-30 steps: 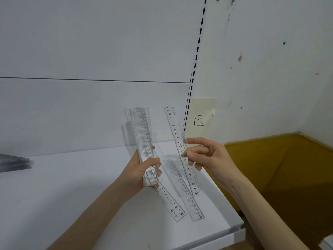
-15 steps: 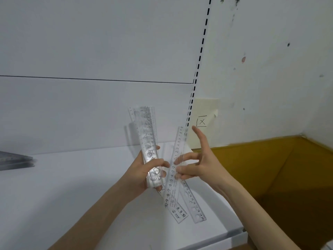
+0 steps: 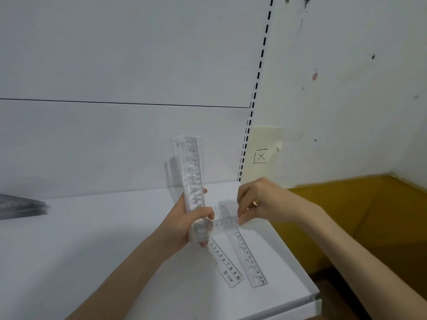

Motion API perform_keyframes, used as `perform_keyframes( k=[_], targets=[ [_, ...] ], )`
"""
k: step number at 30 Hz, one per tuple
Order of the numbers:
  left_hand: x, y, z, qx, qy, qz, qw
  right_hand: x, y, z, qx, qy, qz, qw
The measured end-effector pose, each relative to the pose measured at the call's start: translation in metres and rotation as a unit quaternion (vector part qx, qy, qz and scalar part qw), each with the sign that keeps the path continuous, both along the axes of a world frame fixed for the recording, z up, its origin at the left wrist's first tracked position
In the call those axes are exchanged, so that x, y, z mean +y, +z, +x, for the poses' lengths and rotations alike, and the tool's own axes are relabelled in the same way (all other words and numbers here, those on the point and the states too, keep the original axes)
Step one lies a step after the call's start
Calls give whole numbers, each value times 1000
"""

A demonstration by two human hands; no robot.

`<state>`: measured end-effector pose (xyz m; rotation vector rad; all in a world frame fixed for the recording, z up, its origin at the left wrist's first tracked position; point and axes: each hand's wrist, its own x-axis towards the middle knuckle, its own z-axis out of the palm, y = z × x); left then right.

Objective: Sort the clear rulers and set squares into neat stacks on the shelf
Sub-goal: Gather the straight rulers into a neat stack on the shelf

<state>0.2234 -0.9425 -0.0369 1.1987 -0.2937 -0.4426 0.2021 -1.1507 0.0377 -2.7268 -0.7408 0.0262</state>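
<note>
ruler bundle [image 3: 193,179] gripped upright by left hand [image 3: 184,224]; right hand [image 3: 261,204] pinches single ruler [image 3: 225,222].

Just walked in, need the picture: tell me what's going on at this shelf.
A person is sorting at a white shelf. The left hand grips a bundle of clear plastic rulers upright. The right hand pinches one more clear ruler, held roughly level with its end at the bundle's lower part. Two clear flat rulers lie side by side on the shelf under the hands; a blurred grey stack sits far left.
</note>
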Motion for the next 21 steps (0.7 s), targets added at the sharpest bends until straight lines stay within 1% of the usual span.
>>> perform_keyframes(
  k=[1,2,4,6,9,11,15,18,20,21],
  targets=[
    [0,0,1,-4,-1,3,1000,-9,5,0,31,-9,78,996],
    [-1,0,2,-8,-4,4,1000,-15,10,-1,59,-24,163,985],
    [-1,0,0,-7,-8,4,1000,-16,12,0,104,-36,307,945],
    [-1,0,-2,0,-5,-6,1000,-2,5,4,124,-50,368,920],
    [-2,1,-6,-4,-3,-14,1000,21,-11,12,143,-95,407,897],
    [-3,2,-7,-14,-1,-12,1000,28,-15,17,158,-107,425,885],
    [-3,3,-5,-36,-7,2,999,34,-9,25,169,-105,440,876],
    [-3,1,-3,-35,7,5,999,45,-1,28,172,-91,408,892],
    [-2,1,-3,-24,-7,2,1000,51,3,30,143,-100,378,909],
    [-2,1,-4,-18,-17,0,1000,52,6,31,113,-109,359,920]
  ],
)
